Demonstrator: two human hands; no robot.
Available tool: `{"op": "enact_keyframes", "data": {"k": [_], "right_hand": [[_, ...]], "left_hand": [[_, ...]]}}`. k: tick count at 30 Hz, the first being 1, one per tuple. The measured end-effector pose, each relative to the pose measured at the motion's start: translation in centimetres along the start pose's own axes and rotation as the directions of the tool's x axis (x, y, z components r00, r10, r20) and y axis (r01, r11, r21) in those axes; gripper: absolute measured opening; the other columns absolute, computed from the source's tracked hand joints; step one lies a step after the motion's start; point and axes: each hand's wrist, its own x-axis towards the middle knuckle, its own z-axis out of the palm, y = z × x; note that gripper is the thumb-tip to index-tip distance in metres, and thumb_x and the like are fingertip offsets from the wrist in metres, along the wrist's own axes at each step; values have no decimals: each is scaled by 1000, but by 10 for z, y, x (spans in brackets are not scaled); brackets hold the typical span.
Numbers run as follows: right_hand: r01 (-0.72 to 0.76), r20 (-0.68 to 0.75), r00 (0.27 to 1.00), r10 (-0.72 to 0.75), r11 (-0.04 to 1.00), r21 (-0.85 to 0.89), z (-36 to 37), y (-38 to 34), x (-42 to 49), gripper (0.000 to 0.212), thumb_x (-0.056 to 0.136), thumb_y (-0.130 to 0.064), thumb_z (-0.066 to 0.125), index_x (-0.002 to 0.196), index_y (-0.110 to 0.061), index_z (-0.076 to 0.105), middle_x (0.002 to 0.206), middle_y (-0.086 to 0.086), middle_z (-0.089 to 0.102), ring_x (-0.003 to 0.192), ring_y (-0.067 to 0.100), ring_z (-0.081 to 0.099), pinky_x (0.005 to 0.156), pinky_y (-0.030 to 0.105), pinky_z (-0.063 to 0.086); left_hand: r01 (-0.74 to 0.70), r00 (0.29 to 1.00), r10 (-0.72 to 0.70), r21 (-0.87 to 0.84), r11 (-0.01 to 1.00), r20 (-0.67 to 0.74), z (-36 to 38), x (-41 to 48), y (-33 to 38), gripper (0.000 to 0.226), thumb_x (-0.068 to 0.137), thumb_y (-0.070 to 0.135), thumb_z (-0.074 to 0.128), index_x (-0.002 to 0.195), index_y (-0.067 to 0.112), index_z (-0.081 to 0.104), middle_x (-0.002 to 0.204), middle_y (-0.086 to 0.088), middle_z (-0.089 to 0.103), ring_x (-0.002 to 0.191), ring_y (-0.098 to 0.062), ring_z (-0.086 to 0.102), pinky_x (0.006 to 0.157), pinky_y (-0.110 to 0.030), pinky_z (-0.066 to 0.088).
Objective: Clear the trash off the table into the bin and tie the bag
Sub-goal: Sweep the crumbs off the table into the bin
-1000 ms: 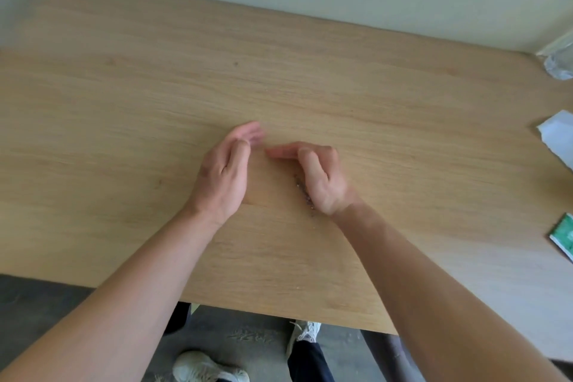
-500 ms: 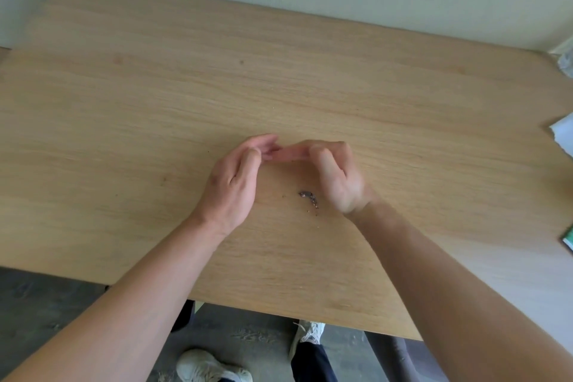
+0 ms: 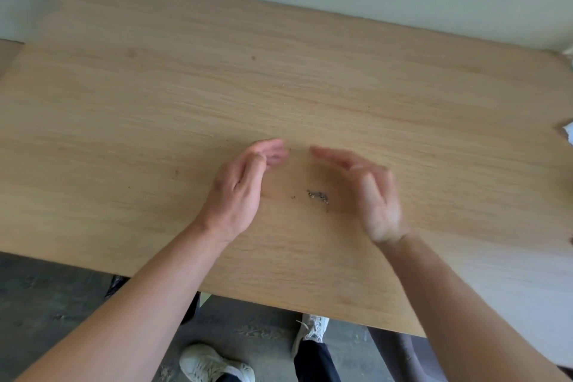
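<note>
Head view: left hand point(image 3: 238, 195) and right hand point(image 3: 373, 198), fingers spread and empty, flank dark crumbs point(image 3: 318, 195) on the wooden desk point(image 3: 155, 96); white paper point(image 3: 569, 133) pokes in at the right edge.

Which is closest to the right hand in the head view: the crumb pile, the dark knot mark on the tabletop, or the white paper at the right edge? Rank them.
From the right hand:
1. Crumb pile, just to its left, between the two hands.
2. Dark knot mark, farther back and left on the table.
3. White paper, at the far right edge, mostly cut off.
</note>
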Motion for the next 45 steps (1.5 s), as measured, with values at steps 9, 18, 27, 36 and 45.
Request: {"op": "enact_keyframes", "data": {"k": [9,18,27,36,45], "right_hand": [[-58,-112,993,40,985,-161,43,-3,-16,60,97,-36,26,134,-20,70,139,-9,69,137,0,58,116,23,44],[-58,-68,997,48,987,-150,128,-37,-17,64,96,-40,23,131,-21,73,135,-8,73,128,0,63,109,16,47],[-45,61,997,45,999,9,190,-65,-18,54,100,-33,31,138,-21,67,135,-4,73,128,3,64,111,25,50],[-18,-28,999,19,999,39,53,-44,51,56,99,-26,28,126,-1,71,126,7,76,123,14,70,114,39,51],[75,209,977,-45,988,-135,84,-21,1,59,95,-36,32,144,-20,61,146,-3,65,140,8,57,119,33,44]], "left_hand": [[-5,994,1,-36,999,-108,-33,-19,-12,56,102,29,24,142,8,58,129,-2,71,123,-10,65,107,-30,50],[17,979,-38,-109,994,-201,-71,-36,-24,53,101,20,25,139,8,59,126,-2,72,122,-12,66,107,-31,50],[30,963,-67,-142,989,-260,-109,-53,-34,50,102,21,23,137,15,59,128,-2,71,126,-12,64,111,-36,48],[15,983,-31,-88,996,-182,-88,-45,-28,56,101,24,22,146,9,53,133,-1,68,127,-9,62,109,-24,48],[18,971,-48,-130,991,-233,-68,-33,-30,55,99,21,24,141,11,57,129,-3,70,125,-12,65,108,-28,49]]}}
